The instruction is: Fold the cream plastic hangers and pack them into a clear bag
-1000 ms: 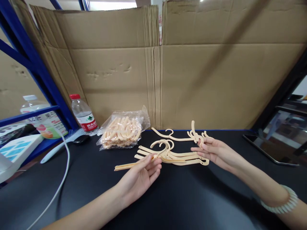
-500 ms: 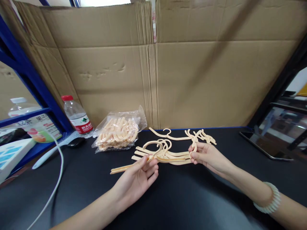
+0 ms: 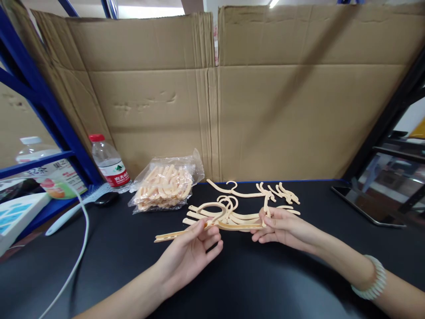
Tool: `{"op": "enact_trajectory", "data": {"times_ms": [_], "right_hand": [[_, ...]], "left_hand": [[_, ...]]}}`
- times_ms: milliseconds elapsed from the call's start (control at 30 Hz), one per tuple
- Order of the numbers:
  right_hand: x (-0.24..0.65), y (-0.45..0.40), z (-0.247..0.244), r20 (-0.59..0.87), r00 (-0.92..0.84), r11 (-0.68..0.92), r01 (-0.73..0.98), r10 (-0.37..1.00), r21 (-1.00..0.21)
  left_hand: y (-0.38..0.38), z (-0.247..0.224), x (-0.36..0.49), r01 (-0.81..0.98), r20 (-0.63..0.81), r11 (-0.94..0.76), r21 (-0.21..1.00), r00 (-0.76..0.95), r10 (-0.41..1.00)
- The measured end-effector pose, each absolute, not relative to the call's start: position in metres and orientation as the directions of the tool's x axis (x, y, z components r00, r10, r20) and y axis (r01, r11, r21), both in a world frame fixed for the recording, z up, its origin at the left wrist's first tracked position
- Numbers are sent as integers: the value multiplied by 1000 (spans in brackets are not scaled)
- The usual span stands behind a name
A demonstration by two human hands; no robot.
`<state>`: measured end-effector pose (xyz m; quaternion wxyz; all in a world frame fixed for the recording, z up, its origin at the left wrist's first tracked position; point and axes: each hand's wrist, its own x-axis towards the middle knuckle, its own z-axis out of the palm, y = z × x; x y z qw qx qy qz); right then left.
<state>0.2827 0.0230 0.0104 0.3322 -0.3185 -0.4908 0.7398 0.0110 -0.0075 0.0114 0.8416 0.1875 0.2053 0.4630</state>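
A cream plastic hanger (image 3: 237, 226) is pinched near its hook by my left hand (image 3: 197, 248), with one arm reaching left and the other right. My right hand (image 3: 282, 228) grips a small curved cream piece (image 3: 267, 207), whose lower end touches or overlaps the hanger's right tip. Behind my hands, several cream hangers (image 3: 194, 215) lie stacked on the black table. Farther back lies a single hanger (image 3: 245, 194), with several small loose pieces (image 3: 287, 193) to its right.
At the back left is a clear bag (image 3: 166, 184) of cream pieces, beside a red-capped bottle (image 3: 113, 164). A white cable (image 3: 85, 235) crosses the left side. A dark tablet (image 3: 365, 206) lies at right. Cardboard (image 3: 282, 115) stands behind.
My right hand has moved slightly left and down, bringing the small piece to the right tip of the hanger. My left hand keeps its hold. The view has shifted slightly.
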Motion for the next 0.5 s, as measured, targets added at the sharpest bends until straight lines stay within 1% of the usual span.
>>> {"op": "enact_trajectory", "data": {"times_ms": [167,300,500], "right_hand": [[280,23,12,-175,-564,-319,-167,807,-933],[281,23,10,-172,-569,-325,-178,804,-929],[282,25,6,-138,-543,-267,-167,828,-949]], "left_hand": [[-8,11,11,-692,-149,505,516,508,849],[-8,13,12,-691,-146,501,521,506,850],[-7,11,11,-688,-127,496,529,514,848]]}}
